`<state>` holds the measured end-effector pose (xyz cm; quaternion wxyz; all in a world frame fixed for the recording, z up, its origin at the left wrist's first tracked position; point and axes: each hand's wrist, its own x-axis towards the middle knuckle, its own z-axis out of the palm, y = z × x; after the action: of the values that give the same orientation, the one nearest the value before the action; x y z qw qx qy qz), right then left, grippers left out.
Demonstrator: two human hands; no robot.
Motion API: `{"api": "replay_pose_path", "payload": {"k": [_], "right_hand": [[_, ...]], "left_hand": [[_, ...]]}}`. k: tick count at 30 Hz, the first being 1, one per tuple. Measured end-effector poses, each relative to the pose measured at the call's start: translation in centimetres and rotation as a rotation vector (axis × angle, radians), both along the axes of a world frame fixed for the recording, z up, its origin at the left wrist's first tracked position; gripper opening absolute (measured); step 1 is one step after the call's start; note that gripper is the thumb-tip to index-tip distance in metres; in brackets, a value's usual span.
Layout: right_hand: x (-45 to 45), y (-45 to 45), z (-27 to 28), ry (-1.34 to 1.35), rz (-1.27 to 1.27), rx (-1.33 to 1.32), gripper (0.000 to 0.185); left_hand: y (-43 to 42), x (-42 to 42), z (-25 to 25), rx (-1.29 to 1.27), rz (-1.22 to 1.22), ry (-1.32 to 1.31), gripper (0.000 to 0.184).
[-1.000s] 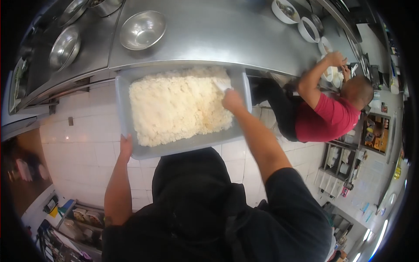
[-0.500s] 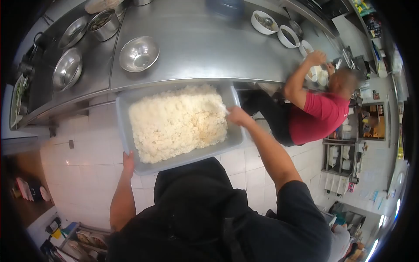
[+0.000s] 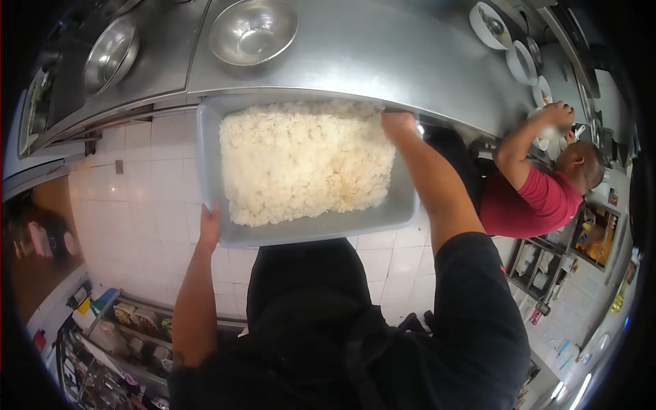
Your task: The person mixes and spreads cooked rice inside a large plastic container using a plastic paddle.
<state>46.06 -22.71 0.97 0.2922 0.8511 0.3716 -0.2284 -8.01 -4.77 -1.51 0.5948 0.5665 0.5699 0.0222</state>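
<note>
A large grey plastic tub (image 3: pixel 311 236) full of cooked white rice (image 3: pixel 294 160) is in front of my body, its far side close against the steel counter. My left hand (image 3: pixel 211 224) grips the tub's near left rim. At the far right corner, my right hand (image 3: pixel 399 126) is closed over the edge of the rice, knuckles up. A white utensil, its kind unclear, is in that hand and mostly hidden now. The rice is slightly browned and broken up toward the right, smoother at the left.
A steel bowl (image 3: pixel 254 33) stands on the counter (image 3: pixel 362 51) beyond the tub, with another bowl (image 3: pixel 111 56) farther left. White bowls (image 3: pixel 490 26) line the right end. A co-worker in a red shirt (image 3: pixel 536 201) bends over the counter at the right.
My right hand has moved away from me, to the tub's far right corner, and the white utensil has dropped from sight. My left hand stays on the rim. The view has shifted.
</note>
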Motion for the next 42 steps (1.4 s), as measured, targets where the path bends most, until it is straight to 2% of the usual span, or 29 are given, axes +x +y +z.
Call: {"api": "replay_pose_path", "payload": {"k": [2,5,7,10,13,16,18,22,26,28,31,34,35,37,40,42], "right_hand": [[1.4,-1.5,0.8,0.004,0.187,0.089,0.027],[1.3,-1.7,2.3,0.127,0.056,0.039,0.030],[0.5,-2.4,3.6,0.188,-0.038,0.059,0.036],[-1.2,-4.8,3.8,0.189,-0.060,0.037,0.037],[-3.4,-5.2,6.4,0.183,-0.084,0.040,0.035],[-5.4,-6.4,7.1,0.150,-0.088,0.071,0.032],[-6.8,-6.6,7.8,0.131,0.047,0.117,0.029],[-9.9,-6.6,9.9,0.101,0.157,0.127,0.026],[-8.2,-7.1,13.1,0.122,0.100,0.129,0.025],[-5.3,-7.6,11.8,0.107,0.104,0.197,0.024],[-2.5,-6.2,8.0,-0.047,-0.169,0.181,0.024],[-2.4,-3.5,4.3,0.012,-0.228,0.104,0.025],[-2.2,-3.4,1.7,0.002,-0.215,0.165,0.027],[-1.2,-2.2,0.8,0.074,-0.149,0.149,0.028],[-1.5,-1.6,1.1,0.165,-0.032,0.155,0.030],[-1.9,-1.1,0.8,0.182,0.014,0.213,0.031]], "left_hand": [[0.0,-0.3,-0.3,0.025,0.009,-0.002,0.052],[0.2,-1.3,-1.9,-0.019,0.009,-0.047,0.054],[0.9,-2.0,-4.4,0.141,-0.091,0.176,0.058],[1.1,-1.0,-3.7,0.026,-0.078,0.106,0.068],[1.3,-1.2,-6.4,0.163,-0.088,0.087,0.062],[1.5,-0.4,-4.9,0.131,-0.105,0.100,0.065],[1.5,0.3,-3.1,0.100,-0.091,0.100,0.067],[1.3,1.7,0.8,0.005,-0.075,0.014,0.068],[1.5,1.1,-1.3,0.069,-0.094,0.074,0.067],[1.2,1.0,-1.1,0.053,-0.081,0.083,0.068],[1.8,-0.2,-3.9,0.036,-0.090,0.041,0.068],[1.8,-1.6,-6.8,0.109,-0.085,0.120,0.065],[1.9,-1.6,-6.7,0.108,-0.079,0.139,0.065],[1.7,-1.5,-5.1,0.227,-0.209,0.096,0.060],[1.3,0.2,-1.4,0.008,-0.082,0.049,0.056],[1.2,-0.1,-2.1,0.035,-0.088,0.032,0.056]]}}
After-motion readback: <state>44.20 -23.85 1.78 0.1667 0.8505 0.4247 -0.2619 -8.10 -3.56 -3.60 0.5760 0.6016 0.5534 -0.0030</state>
